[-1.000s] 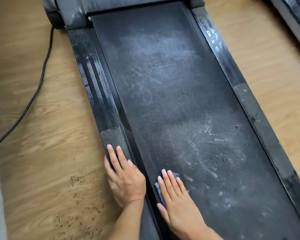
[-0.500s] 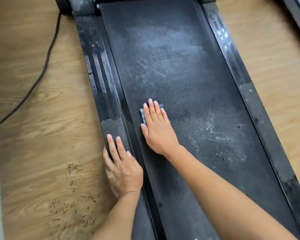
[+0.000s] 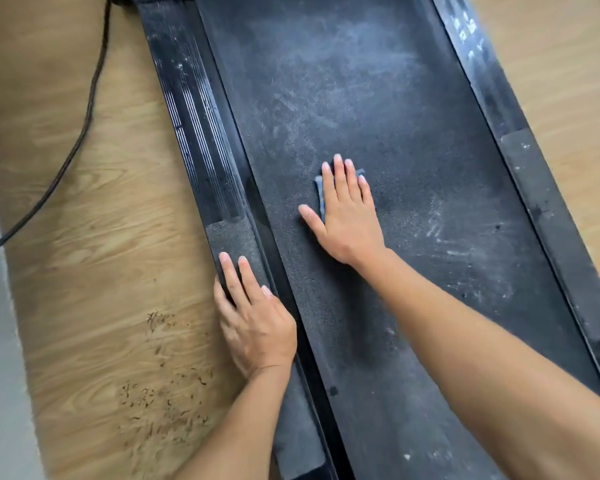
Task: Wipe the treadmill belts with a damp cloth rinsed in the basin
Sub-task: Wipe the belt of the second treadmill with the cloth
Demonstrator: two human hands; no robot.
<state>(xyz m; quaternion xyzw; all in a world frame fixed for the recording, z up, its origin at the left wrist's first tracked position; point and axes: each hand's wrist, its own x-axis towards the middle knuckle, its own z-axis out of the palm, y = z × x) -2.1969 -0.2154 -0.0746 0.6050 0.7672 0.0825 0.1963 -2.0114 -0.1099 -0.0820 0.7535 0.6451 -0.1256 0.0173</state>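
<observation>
Blue-grey cloth [image 3: 320, 192] lies flat on the dusty black treadmill belt [image 3: 378, 116], pinned under the right hand [image 3: 347, 216], whose straight fingers press it down near the belt's left edge, as I watch through the head camera. The left hand [image 3: 253, 317] rests open, fingers extended, on the grey grip pad [image 3: 229, 237] of the left side rail [image 3: 201, 143]. A black cable [image 3: 84, 109] trails across the wooden floor [image 3: 101, 271] beside the treadmill.

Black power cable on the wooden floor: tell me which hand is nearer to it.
Left. The left hand rests on the black side rail nearest the black power cable; the right hand presses a blue cloth on the dusty black belt, farther off.
</observation>
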